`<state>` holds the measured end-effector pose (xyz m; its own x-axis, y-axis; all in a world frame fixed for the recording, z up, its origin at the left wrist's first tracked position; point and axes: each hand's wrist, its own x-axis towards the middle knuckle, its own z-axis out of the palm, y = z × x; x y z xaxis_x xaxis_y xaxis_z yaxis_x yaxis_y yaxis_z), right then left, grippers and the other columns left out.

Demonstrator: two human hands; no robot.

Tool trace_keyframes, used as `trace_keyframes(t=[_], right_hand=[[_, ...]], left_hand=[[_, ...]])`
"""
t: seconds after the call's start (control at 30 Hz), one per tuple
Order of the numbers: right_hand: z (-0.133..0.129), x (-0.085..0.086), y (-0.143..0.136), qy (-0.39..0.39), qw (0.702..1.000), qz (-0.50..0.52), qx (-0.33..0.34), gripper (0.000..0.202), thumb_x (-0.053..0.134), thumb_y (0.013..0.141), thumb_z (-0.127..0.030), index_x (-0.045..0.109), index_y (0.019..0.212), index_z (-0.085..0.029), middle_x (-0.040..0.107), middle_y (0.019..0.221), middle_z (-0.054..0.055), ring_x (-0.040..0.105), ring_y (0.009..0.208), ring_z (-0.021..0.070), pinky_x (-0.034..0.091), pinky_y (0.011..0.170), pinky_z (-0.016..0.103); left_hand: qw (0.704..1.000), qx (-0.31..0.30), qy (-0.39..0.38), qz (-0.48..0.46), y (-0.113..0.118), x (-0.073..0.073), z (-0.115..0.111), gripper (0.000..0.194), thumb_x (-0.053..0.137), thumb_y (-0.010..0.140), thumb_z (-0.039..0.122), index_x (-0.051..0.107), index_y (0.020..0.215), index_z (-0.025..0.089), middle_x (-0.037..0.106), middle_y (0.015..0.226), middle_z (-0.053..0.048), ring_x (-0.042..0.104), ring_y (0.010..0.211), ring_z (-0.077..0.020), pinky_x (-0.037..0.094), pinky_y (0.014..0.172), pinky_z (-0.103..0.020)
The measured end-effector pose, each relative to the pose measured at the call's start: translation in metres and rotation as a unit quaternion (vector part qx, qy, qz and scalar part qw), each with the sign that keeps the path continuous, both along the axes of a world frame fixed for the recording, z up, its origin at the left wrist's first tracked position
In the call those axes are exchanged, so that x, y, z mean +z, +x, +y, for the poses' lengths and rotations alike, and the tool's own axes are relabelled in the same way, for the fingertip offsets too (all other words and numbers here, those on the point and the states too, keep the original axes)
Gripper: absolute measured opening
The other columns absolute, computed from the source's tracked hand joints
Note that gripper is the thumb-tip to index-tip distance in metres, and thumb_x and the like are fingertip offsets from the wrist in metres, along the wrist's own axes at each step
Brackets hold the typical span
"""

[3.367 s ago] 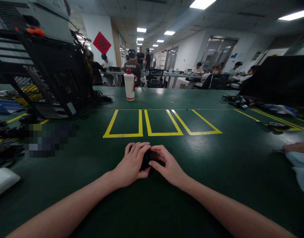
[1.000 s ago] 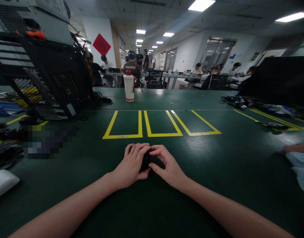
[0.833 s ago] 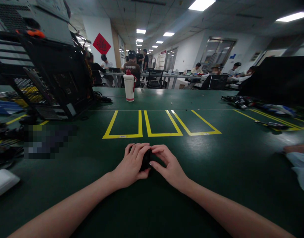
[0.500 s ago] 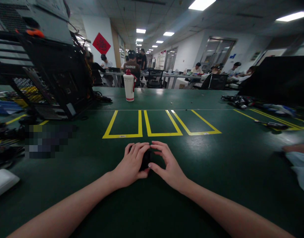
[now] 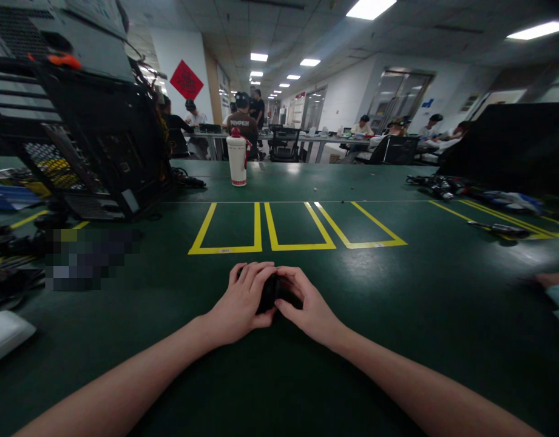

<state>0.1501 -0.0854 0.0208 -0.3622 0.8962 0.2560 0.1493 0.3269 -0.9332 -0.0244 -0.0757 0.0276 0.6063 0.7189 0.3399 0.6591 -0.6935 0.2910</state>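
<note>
A small black object [image 5: 269, 294] lies on the green tabletop in front of me, mostly covered by my fingers, so its exact kind cannot be made out. My left hand [image 5: 245, 297] is closed over its top and left side, the thumb low along the near edge. From the other side, my right hand [image 5: 306, 309] is curled with its thumb and fingertips at the object's right edge. Yellow tape outlines [image 5: 301, 247] mark the table just beyond both hands.
A white tumbler with a red lid [image 5: 238, 161] stands farther back. To the left are an open black computer case [image 5: 106, 145], cables and a white object [image 5: 8, 334]. Cables and tools [image 5: 502, 229] lie at right, by another person's arm [image 5: 552, 279]. People sit at distant desks.
My right hand has closed in, its fingers and thumb now against the black object's right edge. My left hand stays put. The other person's arm at right has drawn back toward the frame edge.
</note>
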Motion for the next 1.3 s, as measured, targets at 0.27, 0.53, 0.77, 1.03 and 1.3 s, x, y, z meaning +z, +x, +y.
trace_keyframes(t=[0.27,0.53,0.77,1.03,1.3], right_hand=[[0.002,0.001,0.0,-0.065,0.997,0.011,0.031,0.042,0.053,0.076,-0.017,0.04,0.115,-0.025,0.05,0.115,0.004,0.049,0.108,0.0169,0.039,0.096,0.039],[0.002,-0.001,-0.001,0.006,1.0,0.016,0.02,0.045,0.053,0.069,-0.005,0.042,0.108,-0.023,0.048,0.11,0.003,0.046,0.109,0.0156,0.034,0.1,0.036],[-0.001,0.003,0.001,-0.006,1.0,0.02,-0.001,0.021,0.054,0.073,-0.014,0.045,0.091,-0.022,0.047,0.11,0.003,0.048,0.106,0.0161,0.041,0.094,0.035],[0.003,-0.002,0.003,0.048,0.992,-0.082,-0.081,0.036,0.049,0.072,-0.009,0.043,0.104,-0.023,0.049,0.105,0.002,0.048,0.104,0.0175,0.037,0.095,0.039],[0.003,-0.007,0.003,0.085,0.976,-0.186,-0.081,0.042,0.051,0.07,-0.011,0.042,0.11,-0.021,0.047,0.11,0.006,0.047,0.104,0.0211,0.038,0.093,0.042]], left_hand=[[1.0,0.001,0.007,0.0,0.0,0.0,0.0,0.065,0.057,0.072,0.027,0.022,0.126,0.019,0.036,0.126,-0.01,0.035,0.115,-0.0264,0.021,0.099,-0.049],[1.0,0.002,0.015,0.001,0.001,-0.001,0.0,0.064,0.057,0.07,0.023,0.023,0.125,0.019,0.038,0.126,-0.011,0.035,0.115,-0.0269,0.02,0.098,-0.05],[1.0,0.0,0.004,-0.001,0.0,-0.002,0.001,0.065,0.057,0.072,0.026,0.022,0.126,0.02,0.037,0.126,-0.01,0.034,0.115,-0.0271,0.02,0.098,-0.05],[1.0,0.007,0.001,0.001,0.0,-0.001,0.001,0.064,0.057,0.072,0.027,0.022,0.126,0.02,0.036,0.126,-0.009,0.034,0.116,-0.0268,0.019,0.099,-0.05],[0.999,0.007,-0.023,-0.028,0.001,-0.001,0.003,0.062,0.056,0.072,0.027,0.024,0.125,0.021,0.039,0.124,-0.008,0.036,0.114,-0.0258,0.019,0.099,-0.048]])
